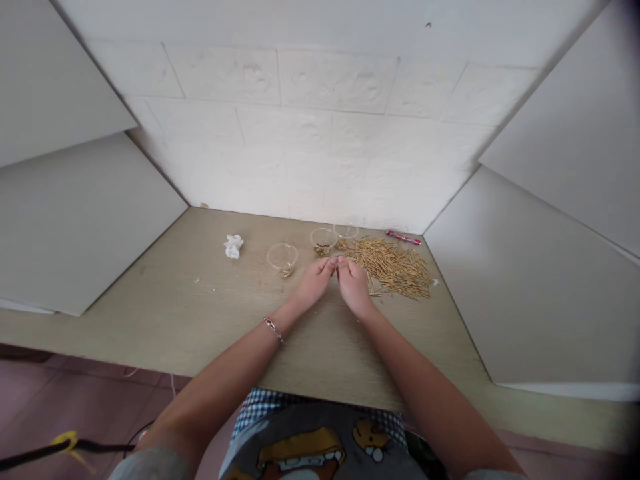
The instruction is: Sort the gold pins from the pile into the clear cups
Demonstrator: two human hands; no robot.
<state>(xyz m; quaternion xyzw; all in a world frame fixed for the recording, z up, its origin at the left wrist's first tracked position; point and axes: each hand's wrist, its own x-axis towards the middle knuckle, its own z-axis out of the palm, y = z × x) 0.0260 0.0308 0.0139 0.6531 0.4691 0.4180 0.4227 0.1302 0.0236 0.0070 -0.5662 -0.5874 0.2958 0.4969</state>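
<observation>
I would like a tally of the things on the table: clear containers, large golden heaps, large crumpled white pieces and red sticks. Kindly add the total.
Clear containers: 3
Large golden heap: 1
Large crumpled white piece: 1
Red stick: 1
Total: 6

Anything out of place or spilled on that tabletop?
A crumpled white wad lies left of the clear plastic cups, like stray litter. Gold-coloured pins are heaped loose on the tabletop outside the cups, perhaps deliberately.

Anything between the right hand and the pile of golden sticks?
Nothing visible: the right hand is directly beside the pile of golden sticks, and the red tube lies at the pile's far edge.
</observation>
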